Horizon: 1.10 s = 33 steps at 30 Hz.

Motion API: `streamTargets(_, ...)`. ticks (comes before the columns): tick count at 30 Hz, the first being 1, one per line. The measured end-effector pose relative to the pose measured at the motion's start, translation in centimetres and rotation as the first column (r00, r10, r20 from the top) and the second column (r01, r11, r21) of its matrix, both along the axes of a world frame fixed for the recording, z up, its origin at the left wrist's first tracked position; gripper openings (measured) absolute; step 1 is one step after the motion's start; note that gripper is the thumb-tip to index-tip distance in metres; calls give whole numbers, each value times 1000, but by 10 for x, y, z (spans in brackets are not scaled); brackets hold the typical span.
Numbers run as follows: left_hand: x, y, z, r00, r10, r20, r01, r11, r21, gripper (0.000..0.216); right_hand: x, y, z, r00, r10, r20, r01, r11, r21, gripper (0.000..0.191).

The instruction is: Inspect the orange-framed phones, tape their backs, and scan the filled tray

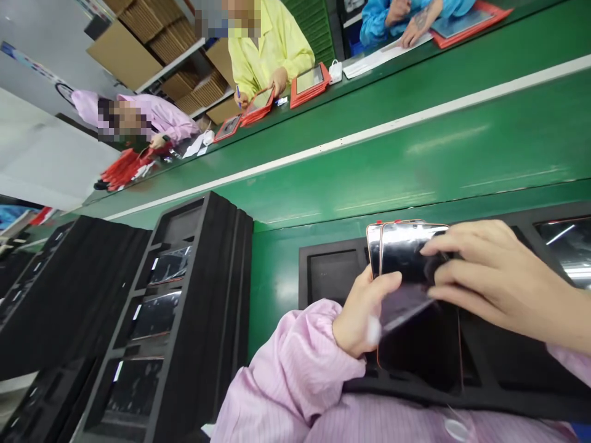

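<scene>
My left hand [362, 311] grips glossy screen panels [394, 246] with thin orange edges, its thumb over their front. At least two overlap, fanned slightly at the top left. My right hand [489, 277] is bent over their right side, with fingertips at the surface. A thin see-through film [406, 306] stretches below the left thumb towards the right fingertips, which appear to pinch it. Another dark panel [420, 354] shows under the hands, over a black foam tray [303, 271]. Beside my left wrist is a small blurred white piece [373, 331].
Stacked black foam trays [217, 307] holding panels stand left, with further trays [78, 289] beyond. A green conveyor [332, 178] with a pale rail [339, 144] crosses ahead. Across it sit co-workers in yellow [272, 43], pink [161, 117] and blue [376, 21] with red-cased tablets [310, 83].
</scene>
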<state>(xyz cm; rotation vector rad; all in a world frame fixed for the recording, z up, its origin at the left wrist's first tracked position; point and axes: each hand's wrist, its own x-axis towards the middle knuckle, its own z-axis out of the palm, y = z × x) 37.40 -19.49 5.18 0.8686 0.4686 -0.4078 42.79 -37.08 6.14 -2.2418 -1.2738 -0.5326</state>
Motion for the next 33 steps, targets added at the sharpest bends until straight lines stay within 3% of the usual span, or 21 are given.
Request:
streamTargets(4, 0, -3, -1, 1000, -23, -15, 22, 999, -27, 37, 2, 9, -1, 951, -275, -141, 289, 953, 94, 33)
streamTargets(7, -2, -5, -2, 1000, -5, 4, 5, 998, -63, 44, 2, 10, 1, 784, -377, -492, 492, 861, 125, 33)
streamTargets(9, -4, -6, -3, 999, -1, 46, 4, 996, -85, 48, 2, 9, 6, 575, -317, -754, 505, 863, 22, 44)
streamTargets(11, -6, -6, -3, 996, -2, 86, 11, 995, -99, 49, 3, 4, 15, 383, -203, -901, 436, 900, -18, 52)
streamTargets(13, -8, -4, -1, 997, -9, 80, 16, 996, -86, 45, 6, -8, 25, 330, -139, -934, 474, 880, 37, 56)
streamTargets(17, -9, 0, 5, 999, -37, -1, 37, 997, -74, 36, 13, -55, 30, 393, -257, -883, 640, 766, 62, 53)
streamTargets(20, -10, -2, 8, 997, -76, -23, 74, 994, -84, 35, 13, -85, 13, 407, -388, -827, 607, 792, -73, 54)
streamTargets(23, -14, -7, 8, 991, -133, -35, 130, 989, -68, 37, 11, -83, 0, 616, -491, -616, 561, 822, -94, 57)
streamTargets(25, -18, -10, 7, 983, -182, -30, 181, 983, -39, 39, 10, -63, 4, 757, -445, -479, 494, 869, -26, 52)
streamTargets(29, -23, -11, 2, 951, -308, -3, 308, 951, 36, 46, 12, -14, 22, 941, -141, -309, 179, 979, 101, 30)
streamTargets(31, -23, -11, 1, 947, -322, -15, 322, 945, 54, 46, 11, 0, 25, 995, -68, -74, 76, 991, 106, 23)
streamTargets(33, -21, -10, 1, 956, -292, -29, 294, 955, 47, 45, 3, 3, 23, 984, -30, 175, 18, 998, 67, 24)
